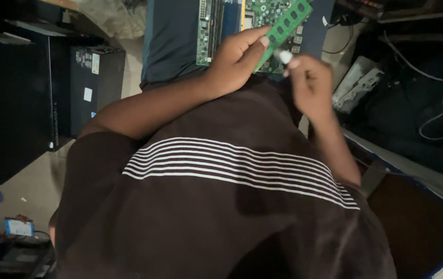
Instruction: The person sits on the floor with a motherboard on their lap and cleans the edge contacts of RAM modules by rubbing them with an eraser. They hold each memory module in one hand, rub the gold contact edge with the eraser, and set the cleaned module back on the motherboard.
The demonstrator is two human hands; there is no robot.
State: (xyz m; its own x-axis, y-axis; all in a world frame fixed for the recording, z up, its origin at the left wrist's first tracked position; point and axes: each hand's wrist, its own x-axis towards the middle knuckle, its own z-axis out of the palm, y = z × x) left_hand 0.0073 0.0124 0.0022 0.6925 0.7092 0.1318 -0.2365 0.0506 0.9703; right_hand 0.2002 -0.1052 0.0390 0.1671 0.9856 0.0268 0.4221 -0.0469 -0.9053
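Left hand (237, 59) clamps a green memory stick (283, 28) above the circuit board (216, 26), unseated, while right hand (309, 82) pinches a small white eraser (283, 55) against its lower edge.

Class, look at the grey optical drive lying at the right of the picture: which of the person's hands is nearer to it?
Right. The right hand, pinching a small white eraser, hangs just left of the optical drive. The left hand, holding the green memory stick, is farther left.
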